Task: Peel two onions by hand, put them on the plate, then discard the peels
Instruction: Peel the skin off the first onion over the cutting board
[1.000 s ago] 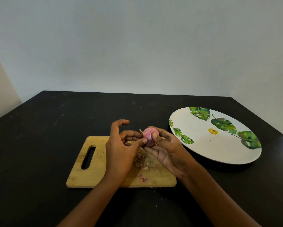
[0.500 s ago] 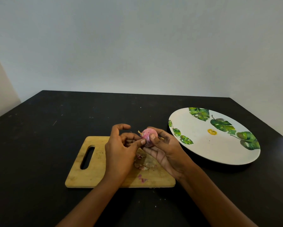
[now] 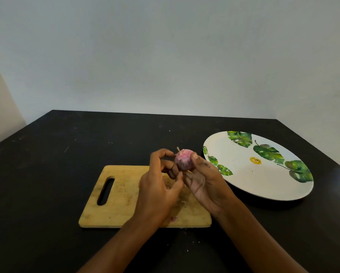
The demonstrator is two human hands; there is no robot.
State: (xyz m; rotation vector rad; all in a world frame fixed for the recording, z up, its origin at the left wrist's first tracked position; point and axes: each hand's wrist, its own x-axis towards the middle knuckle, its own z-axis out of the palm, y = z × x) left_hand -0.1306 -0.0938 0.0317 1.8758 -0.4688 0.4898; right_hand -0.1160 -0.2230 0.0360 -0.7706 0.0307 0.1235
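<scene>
Spanning the view under a plain pale wall [image 3: 165, 56], a matte black table [image 3: 47, 164] carries a round white leaf-printed plate [image 3: 244, 180] near its right edge and a scuffed wooden cutting board [image 3: 125, 194] near the front edge. Above the board, the right hand [image 3: 206, 186] cradles a small round pinkish onion [image 3: 183, 160] in curled fingers, thumb on top. The left hand [image 3: 157, 190] pinches its left side with curled index finger and thumb. Purple peel scraps [image 3: 173, 218] lie on the board.

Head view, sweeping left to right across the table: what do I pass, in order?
cutting board (its handle-slot end comes first) → left hand → onion → right hand → plate
</scene>
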